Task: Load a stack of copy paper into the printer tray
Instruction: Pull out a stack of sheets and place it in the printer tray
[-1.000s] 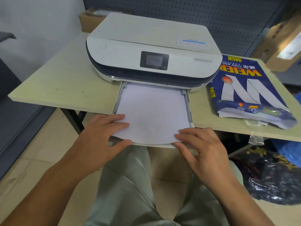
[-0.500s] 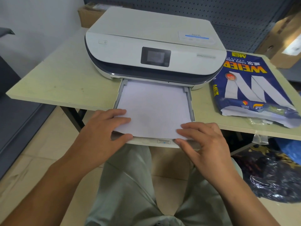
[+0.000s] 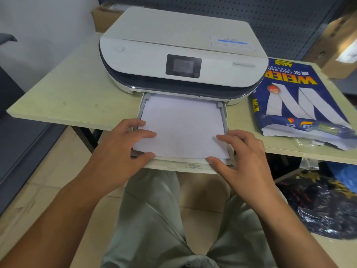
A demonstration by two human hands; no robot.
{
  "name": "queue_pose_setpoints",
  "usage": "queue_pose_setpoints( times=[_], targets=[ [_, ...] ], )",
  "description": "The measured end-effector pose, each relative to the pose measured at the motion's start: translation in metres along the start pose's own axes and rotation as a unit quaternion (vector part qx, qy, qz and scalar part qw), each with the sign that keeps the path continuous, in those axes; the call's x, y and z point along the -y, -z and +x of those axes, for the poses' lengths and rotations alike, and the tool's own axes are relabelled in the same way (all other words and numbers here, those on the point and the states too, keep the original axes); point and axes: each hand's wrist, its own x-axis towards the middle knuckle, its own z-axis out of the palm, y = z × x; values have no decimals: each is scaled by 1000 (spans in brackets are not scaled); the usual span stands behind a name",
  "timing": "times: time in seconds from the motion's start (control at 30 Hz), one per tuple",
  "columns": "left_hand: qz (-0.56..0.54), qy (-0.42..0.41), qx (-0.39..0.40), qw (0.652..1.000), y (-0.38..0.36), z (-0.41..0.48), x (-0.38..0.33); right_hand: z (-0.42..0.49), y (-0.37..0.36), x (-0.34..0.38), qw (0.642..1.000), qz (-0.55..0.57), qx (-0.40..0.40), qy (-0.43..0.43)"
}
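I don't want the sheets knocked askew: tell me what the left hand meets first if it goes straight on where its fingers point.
The left hand rests on the paper; gliding on across it, it would probably meet the right hand first, at its fingertips, though the angle is uncertain.

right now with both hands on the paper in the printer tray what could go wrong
The paper stack may sit skewed against the tray guide, so it might feed crooked or jam. The tray overhangs the table edge; the left hand and right hand pressing down could strain it.
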Motion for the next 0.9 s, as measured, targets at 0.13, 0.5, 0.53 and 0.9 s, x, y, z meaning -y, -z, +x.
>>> queue_pose_setpoints(
  times=[0.13,0.5,0.53,0.9],
  targets=[
    [13,22,-6,1000,0,0,-1,1,1,1,1000,20,13,-14],
    [-9,19,15,1000,16,2,-7,10,8,-4,998,69,12,-7],
    [-4,24,0,1000,16,5,-7,14,9,-4,997,74,2,-12],
    [-34,103,-29,994,0,27,-5,51,-7,-14,997,29,-39,-67]
  ],
)
